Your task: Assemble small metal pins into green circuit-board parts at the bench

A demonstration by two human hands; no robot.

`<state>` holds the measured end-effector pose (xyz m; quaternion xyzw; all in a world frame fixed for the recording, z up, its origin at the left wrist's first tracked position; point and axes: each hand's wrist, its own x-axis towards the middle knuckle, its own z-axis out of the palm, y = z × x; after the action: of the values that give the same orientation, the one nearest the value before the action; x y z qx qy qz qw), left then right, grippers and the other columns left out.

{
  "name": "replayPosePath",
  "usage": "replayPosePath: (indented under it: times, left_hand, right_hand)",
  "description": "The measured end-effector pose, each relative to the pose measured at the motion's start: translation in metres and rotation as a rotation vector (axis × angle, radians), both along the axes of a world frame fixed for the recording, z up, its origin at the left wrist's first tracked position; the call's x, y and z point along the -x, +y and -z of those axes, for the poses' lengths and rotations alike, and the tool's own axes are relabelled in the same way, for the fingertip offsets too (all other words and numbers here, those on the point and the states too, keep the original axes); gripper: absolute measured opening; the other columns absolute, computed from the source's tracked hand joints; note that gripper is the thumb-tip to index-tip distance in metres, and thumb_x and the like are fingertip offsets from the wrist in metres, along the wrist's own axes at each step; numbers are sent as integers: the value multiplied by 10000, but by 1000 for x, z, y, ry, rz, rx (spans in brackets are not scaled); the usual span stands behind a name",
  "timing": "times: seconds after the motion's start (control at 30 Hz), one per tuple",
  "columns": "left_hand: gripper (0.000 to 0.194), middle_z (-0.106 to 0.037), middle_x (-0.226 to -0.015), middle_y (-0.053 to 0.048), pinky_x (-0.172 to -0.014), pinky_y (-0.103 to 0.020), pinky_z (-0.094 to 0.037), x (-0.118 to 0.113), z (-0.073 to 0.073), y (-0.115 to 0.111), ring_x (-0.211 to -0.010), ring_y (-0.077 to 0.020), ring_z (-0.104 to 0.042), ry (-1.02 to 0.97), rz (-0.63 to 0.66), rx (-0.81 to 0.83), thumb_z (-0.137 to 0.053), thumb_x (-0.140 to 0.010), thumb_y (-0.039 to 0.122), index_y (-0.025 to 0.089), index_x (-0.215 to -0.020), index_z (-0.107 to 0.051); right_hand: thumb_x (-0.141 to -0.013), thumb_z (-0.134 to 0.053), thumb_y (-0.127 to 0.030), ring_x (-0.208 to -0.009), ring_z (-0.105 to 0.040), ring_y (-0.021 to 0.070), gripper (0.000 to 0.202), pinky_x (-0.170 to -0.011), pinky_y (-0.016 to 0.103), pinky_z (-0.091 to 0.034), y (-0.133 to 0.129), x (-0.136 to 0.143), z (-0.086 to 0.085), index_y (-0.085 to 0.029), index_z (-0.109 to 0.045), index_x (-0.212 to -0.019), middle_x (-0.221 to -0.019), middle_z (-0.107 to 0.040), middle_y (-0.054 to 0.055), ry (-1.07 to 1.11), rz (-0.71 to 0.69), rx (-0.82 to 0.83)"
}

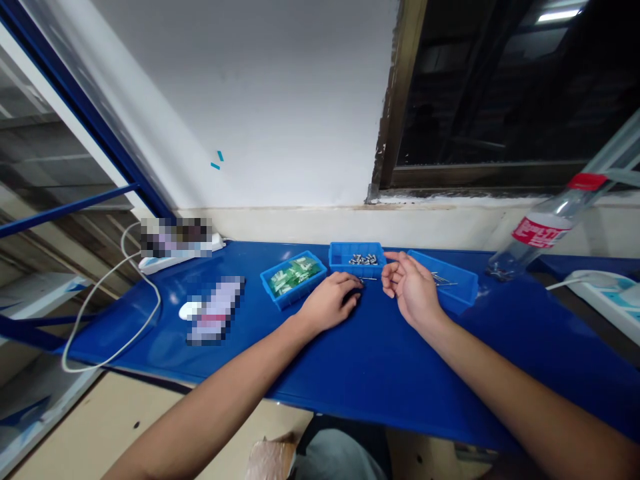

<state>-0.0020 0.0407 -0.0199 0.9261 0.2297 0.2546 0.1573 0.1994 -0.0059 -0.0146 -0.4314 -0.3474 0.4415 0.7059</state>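
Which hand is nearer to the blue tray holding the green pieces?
Left. The left hand is just right of the tray; the right hand is farther right, beyond the left hand.

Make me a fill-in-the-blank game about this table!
The glossy blue table holds ___ blue rectangular plastic bins.
The leftmost bin holds small pieces coloured white and ___.
Thin silver metal rods lie in the rightmost bin, beside the person's bare ___ hand.
The label on the clear plastic bottle is white and ___.
Missing words: three; green; right; red.
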Motion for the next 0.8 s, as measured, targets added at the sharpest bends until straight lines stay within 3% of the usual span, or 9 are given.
replayPosePath:
  times: [0.2, 0.37, 0.47, 0.63, 0.8]
  left_hand:
    - [357, -691, -1390, -131, -1123, -448, -520, -2, 1, 1, -1261, -278, -655, 35, -21, -31, -585, -988, 166, 181, -1329, -691]
    - [226, -760, -1110, -85, -959, -347, -565, 3, -1, 4, -1024, -223, -712, 18, -66, 4, -599, -958, 103, 185, -1118, -736]
    - [220, -757, -986, -54, -865, -311, -555, 4, -3, 3, -904, -194, -705, -50, -101, 62, -609, -897, 32, 182, -1001, -733]
    - [148, -756, -951, -51, -817, -286, -566, -2, -6, -2, -842, -165, -714, -371, -159, 407, -691, -872, 107, 164, -1008, -702]
    - [238, -764, -1024, -98, -901, -301, -578, -8, -4, 1, -939, -166, -733, -710, -73, 788, -791, -864, 227, 140, -1034, -650]
  right_hand:
    - [-945, -659, -626, -541, -574, 129, 414, -415, 234, -383, -2, 5, 1, -225, -697, -1037, -726, -644, -1, -263, -99, -18]
    - [-986, -613, -600, -552, -585, 127, 397, -437, 237, -402, -1, 3, 7, -225, -704, -1080, -739, -646, -5, -410, -123, -35]
    - [-1018, -584, -535, -596, -627, 148, 328, -515, 268, -479, 0, 1, 11, -234, -704, -1070, -769, -678, 10, -572, -106, -62]
    - [-1006, -597, -319, -887, -715, 220, 156, -758, 355, -594, -1, 1, 10, -250, -717, -1078, -1049, -742, 73, -979, -77, -277]
    - [-984, -606, -253, -817, -702, 206, 159, -775, 382, -616, -4, 3, 10, -252, -714, -1101, -1093, -738, 77, -1045, -108, -336]
